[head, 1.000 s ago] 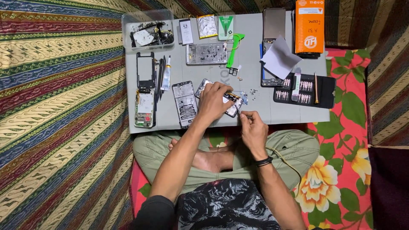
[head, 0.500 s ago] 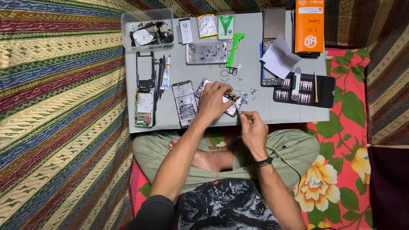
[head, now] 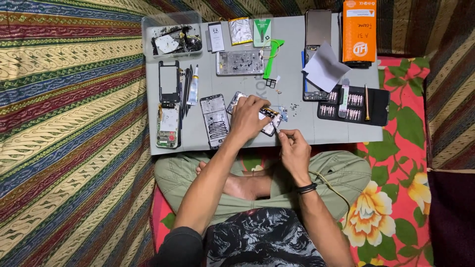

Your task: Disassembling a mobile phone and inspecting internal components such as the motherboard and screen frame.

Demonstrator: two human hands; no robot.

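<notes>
An opened phone body [head: 269, 117] lies tilted on the grey work mat [head: 292, 131]. My left hand [head: 249, 117] presses down on it, covering most of its middle. My right hand [head: 293, 148] sits just below the mat's front edge, fingers pinched on a thin metal tool [head: 275, 127] whose tip touches the phone's lower right corner. Tiny screws [head: 295, 106] lie loose just to the right of the phone.
A phone frame [head: 215, 120] and a circuit-board phone [head: 167, 123] lie left of my hands. A clear parts tray [head: 173, 37] stands at the back left. A black bit set [head: 354, 105], an orange box [head: 359, 30], a green pry tool [head: 272, 55] and a glue tube [head: 193, 91] surround the phone.
</notes>
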